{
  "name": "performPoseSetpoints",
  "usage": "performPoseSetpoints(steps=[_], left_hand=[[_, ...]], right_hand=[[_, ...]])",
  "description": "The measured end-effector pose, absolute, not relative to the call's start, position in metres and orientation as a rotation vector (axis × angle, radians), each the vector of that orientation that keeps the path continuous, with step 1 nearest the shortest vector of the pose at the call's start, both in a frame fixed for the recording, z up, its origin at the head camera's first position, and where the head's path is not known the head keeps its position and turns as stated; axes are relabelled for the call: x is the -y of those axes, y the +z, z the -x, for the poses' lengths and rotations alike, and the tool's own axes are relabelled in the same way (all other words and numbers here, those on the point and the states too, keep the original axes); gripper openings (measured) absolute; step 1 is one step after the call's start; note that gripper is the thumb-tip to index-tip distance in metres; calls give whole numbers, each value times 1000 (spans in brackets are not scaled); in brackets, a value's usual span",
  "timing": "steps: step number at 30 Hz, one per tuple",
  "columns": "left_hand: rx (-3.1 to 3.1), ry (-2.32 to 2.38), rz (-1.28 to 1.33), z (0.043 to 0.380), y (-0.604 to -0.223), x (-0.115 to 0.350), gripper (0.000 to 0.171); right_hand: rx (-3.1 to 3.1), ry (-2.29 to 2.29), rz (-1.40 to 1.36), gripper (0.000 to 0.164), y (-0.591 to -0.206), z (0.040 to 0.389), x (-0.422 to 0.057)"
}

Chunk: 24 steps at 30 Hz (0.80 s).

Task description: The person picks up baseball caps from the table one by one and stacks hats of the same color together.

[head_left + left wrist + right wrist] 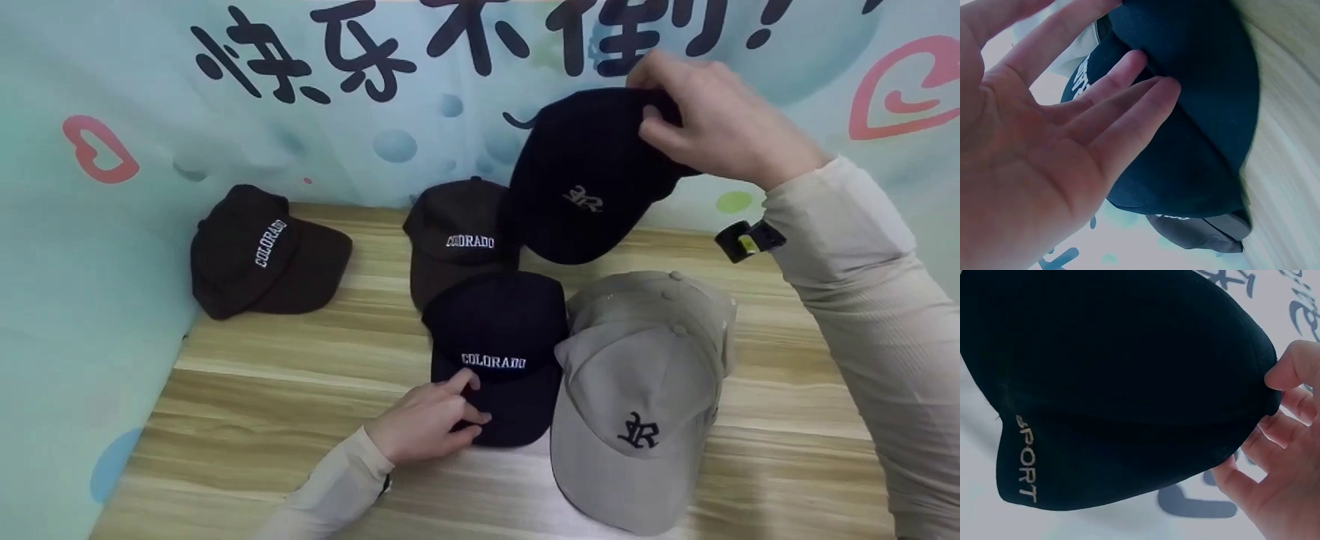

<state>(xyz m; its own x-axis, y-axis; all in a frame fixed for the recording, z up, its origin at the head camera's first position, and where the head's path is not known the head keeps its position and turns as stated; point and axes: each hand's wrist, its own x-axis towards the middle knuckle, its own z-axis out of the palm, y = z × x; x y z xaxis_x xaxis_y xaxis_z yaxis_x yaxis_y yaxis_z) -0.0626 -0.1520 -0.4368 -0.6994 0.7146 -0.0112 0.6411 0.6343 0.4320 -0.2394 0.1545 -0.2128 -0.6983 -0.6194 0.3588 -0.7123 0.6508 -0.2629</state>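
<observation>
My right hand (724,120) pinches a black baseball cap (592,165) by its upper edge and holds it up in front of the backdrop. A pale R-like emblem shows on its front, and the right wrist view shows the word SPORT on the side of this black cap (1100,382), with my fingers (1292,371) at its edge. Lower down, my left hand (431,420) is at the brim of a navy COLORADO cap (499,315), its fingers loosely extended. In the left wrist view the fingertips of the left hand (1055,146) overlap the navy cap (1196,73).
A dark brown COLORADO cap (262,255) lies at the far left. Another brown cap (454,217) sits behind the navy one, partly covered. Two stacked beige caps (630,495) lie at right on the wooden table (285,420). A printed backdrop (300,150) stands behind.
</observation>
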Motion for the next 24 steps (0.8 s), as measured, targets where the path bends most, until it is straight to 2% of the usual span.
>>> performPoseSetpoints(steps=[14, 24], left_hand=[[-2804, 503, -1328, 50, -421, 155, 25], [-2835, 566, -1458, 37, -400, 157, 46]], right_hand=[[2430, 628, -1291, 26, -217, 217, -133], [2419, 643, -1484, 24, -234, 185, -111]])
